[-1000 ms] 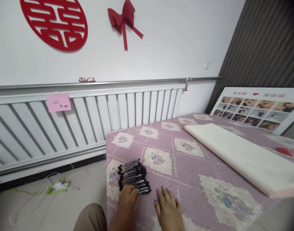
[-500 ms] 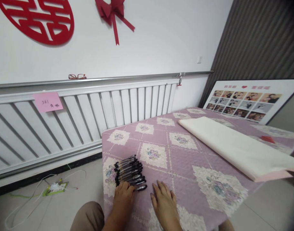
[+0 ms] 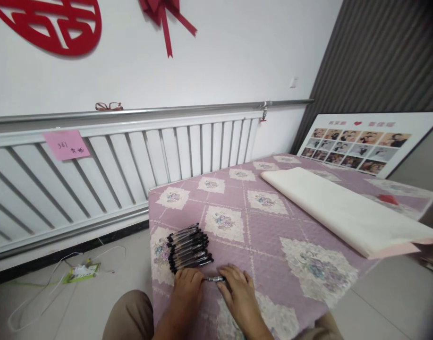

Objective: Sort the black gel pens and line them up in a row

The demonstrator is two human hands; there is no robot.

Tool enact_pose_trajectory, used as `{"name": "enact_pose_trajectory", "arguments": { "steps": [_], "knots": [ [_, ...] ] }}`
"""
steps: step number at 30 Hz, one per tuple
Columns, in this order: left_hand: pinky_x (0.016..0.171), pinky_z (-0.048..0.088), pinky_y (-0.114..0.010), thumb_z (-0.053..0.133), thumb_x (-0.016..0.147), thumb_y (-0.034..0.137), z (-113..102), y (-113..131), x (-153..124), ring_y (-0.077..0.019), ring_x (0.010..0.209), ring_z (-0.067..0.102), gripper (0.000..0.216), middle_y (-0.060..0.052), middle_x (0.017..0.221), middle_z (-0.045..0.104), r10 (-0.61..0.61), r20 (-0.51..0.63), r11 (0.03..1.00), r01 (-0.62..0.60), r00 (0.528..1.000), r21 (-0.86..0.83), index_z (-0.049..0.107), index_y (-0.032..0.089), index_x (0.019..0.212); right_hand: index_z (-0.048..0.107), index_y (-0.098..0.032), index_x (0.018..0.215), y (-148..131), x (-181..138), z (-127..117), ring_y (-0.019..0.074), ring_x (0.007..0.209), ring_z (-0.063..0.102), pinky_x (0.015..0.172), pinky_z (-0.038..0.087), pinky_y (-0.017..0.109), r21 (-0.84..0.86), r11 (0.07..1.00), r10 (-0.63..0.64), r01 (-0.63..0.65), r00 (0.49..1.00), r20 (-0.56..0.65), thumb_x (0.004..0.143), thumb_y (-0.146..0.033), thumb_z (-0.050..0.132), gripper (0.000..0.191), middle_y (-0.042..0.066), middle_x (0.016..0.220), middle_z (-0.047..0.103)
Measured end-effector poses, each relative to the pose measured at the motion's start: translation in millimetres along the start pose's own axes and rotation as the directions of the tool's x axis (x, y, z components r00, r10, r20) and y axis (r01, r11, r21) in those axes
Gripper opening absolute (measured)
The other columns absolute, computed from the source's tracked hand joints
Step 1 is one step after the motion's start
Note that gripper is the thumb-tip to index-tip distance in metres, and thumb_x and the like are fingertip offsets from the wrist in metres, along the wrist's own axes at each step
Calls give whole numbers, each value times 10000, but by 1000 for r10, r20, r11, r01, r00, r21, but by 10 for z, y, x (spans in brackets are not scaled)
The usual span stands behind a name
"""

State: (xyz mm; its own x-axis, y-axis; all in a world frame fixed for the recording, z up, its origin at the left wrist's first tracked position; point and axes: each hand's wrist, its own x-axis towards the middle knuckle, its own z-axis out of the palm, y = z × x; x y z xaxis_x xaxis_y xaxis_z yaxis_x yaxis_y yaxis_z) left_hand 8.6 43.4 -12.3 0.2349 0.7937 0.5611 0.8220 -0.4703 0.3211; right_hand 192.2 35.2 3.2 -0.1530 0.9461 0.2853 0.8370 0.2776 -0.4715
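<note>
Between my two hands lies a single pen (image 3: 214, 279), clear-bodied with dark ends, low over the tablecloth. The fingers of my left hand (image 3: 188, 289) are closed at its left end. My right hand (image 3: 236, 289) has its thumb and fingers closed at the other end. Just beyond my left hand, a row of several black-capped pens (image 3: 188, 246) lies side by side on the purple floral tablecloth (image 3: 233, 252). My fingers hide both tips of the single pen.
A folded cream sheet (image 3: 326, 208) lies across the table's right side, near a small red piece (image 3: 388, 199). A photo board (image 3: 361, 123) leans behind. The white radiator (image 3: 131, 165) borders the far left edge. A power strip (image 3: 82, 273) with cables sits on the floor.
My right hand has closed from lying flat and now grips a pen's end. One pen has come away from the row towards me. The view has tilted slightly down.
</note>
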Motion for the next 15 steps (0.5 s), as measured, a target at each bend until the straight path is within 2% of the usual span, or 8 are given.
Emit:
{"name": "enact_pose_trajectory", "arguments": {
  "steps": [5, 10, 15],
  "knots": [
    [788, 325, -332, 493, 831, 138, -5, -6, -1, -173, 812, 546, 169, 13, 822, 631, 8, 16, 1000, -8, 1000, -14, 610, 257, 857, 611, -296, 924, -59, 4, -66, 229, 1123, 517, 972, 280, 482, 71, 997, -10, 8, 1000, 20, 858, -362, 467, 172, 19, 1083, 654],
    [801, 319, -329, 505, 824, 135, -24, -6, 13, -165, 813, 552, 189, 18, 822, 640, -11, 45, 1000, 10, 999, 3, 625, 273, 874, 602, -271, 831, -46, 10, -93, 192, 936, 593, 936, 339, 422, 167, 986, 5, -8, 1000, 17, 878, -381, 427, 212, 1, 904, 669],
    [781, 339, -329, 504, 813, 127, -62, -10, 29, -172, 806, 563, 207, 8, 802, 644, -63, 85, 998, 64, 994, -6, 640, 267, 884, 599, -232, 828, 45, -7, -57, 191, 803, 596, 791, 437, 316, 342, 938, 81, -58, 995, -55, 880, -395, 410, 255, 23, 798, 655]
  ]
}}
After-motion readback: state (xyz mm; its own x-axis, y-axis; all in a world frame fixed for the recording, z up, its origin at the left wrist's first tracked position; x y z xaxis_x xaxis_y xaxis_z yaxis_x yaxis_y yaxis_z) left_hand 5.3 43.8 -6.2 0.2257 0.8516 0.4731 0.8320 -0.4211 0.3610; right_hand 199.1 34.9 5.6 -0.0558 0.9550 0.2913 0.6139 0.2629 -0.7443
